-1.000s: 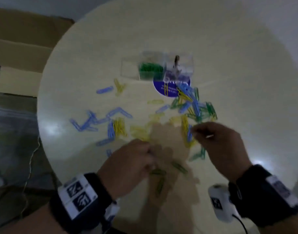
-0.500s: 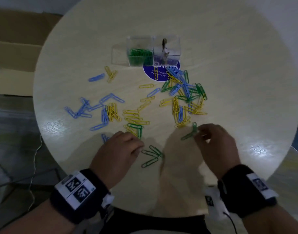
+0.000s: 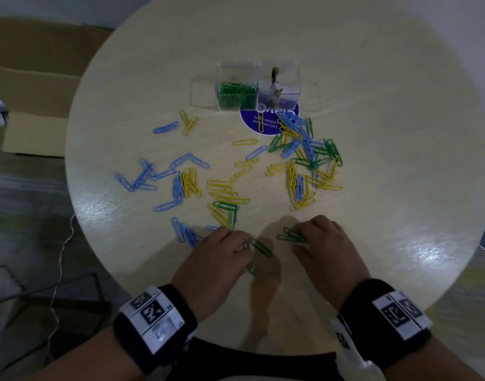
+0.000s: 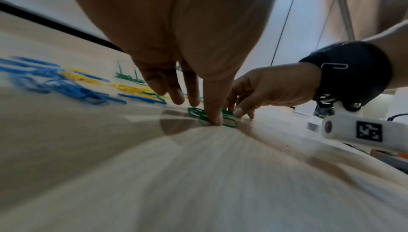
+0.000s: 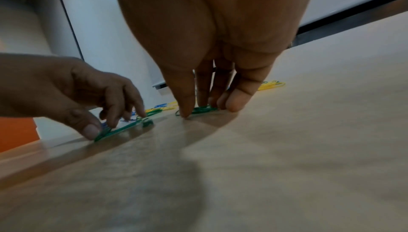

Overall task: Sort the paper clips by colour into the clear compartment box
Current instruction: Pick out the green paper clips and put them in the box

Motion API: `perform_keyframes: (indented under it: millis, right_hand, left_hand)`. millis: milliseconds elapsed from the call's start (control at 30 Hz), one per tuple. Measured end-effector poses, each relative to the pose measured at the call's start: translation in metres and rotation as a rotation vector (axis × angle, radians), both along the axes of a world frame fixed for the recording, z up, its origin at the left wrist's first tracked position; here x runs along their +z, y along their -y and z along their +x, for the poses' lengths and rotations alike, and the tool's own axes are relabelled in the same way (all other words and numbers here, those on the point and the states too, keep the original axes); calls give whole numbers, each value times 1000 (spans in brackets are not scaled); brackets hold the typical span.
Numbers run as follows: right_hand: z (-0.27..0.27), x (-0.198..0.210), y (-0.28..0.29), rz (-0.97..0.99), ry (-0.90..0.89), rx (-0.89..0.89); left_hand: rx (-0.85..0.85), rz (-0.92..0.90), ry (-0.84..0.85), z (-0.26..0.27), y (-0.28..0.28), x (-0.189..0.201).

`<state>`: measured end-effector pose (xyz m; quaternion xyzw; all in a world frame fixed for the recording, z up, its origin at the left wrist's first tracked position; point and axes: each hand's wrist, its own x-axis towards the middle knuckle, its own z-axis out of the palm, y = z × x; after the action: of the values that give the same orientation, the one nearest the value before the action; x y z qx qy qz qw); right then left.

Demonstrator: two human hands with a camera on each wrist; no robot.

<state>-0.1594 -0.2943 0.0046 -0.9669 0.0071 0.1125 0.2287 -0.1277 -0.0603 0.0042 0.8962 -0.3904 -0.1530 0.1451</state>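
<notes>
Near the front edge of the table [image 3: 387, 204] we pin green paper clips down with both hands: our left hand [image 3: 219, 259] curls thumb and fingertips onto a green cluster [image 3: 262, 247], and our right hand [image 3: 326, 248] closes narrowly on a green bunch [image 3: 290, 235]. Across the table stands the clear compartment box [image 3: 235, 75], one cell holding green ones, with loose clips [image 3: 299, 160] in blue, yellow and green scattered between.

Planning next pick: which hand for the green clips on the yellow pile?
Left, probably. The left hand sits right beside those green clips; the right hand is farther off, holding another green bunch.
</notes>
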Motion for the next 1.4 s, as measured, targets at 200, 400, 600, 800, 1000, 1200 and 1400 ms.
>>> perform_keyframes:
  millis: [200,400,600,800,1000,1200,1400]
  right_hand:
    - [2,3,4,-36,-23,76]
    - [20,5,-11,-90,-223,80]
    - [33,10,-22,11,-246,69]
    - [84,33,-4,196,-118,-187]
    - [185,60,2,425,39,-366]
    - [260,62,-21,478,53,-385]
    - [250,50,-20,437,83,-370]
  left_hand:
    - [-118,53,-3,19,12,-1]
    - [-54,139,37,10,12,3]
    - [-1,118,38,11,9,12]
    - [482,-207,-200,72,1,21]
    - [861,-510,-172,184,28,49]
    - [972,-602,-164,261,50,39]
    - [919,-570,-81,249,33,36]
